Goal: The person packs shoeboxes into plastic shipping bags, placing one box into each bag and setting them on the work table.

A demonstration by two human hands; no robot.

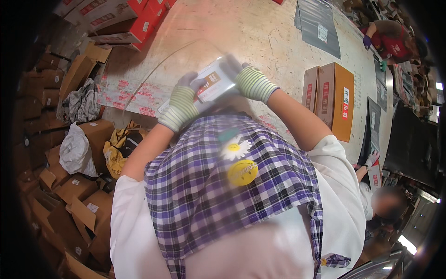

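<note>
Both my hands wear grey work gloves with green-and-white striped cuffs. Between them is a flat, glossy, plastic-wrapped package (218, 90), whitish with a brown printed patch, held tilted over the near edge of the table (204, 28). My left hand (182, 98) closes on the package's left side, its fingertips lying over the face. At the far right corner, my right hand (251, 80) grips the package; its fingers are smeared by motion. The underside of the package is hidden.
Red-and-white boxes (123, 23) are stacked at the far left; cardboard boxes (332, 97) stand on the right. Dark grey mailer bags (318, 28) lie at the far right. Opened cartons (76, 200) and a white sack (76, 151) crowd the left. Two people work along the right side.
</note>
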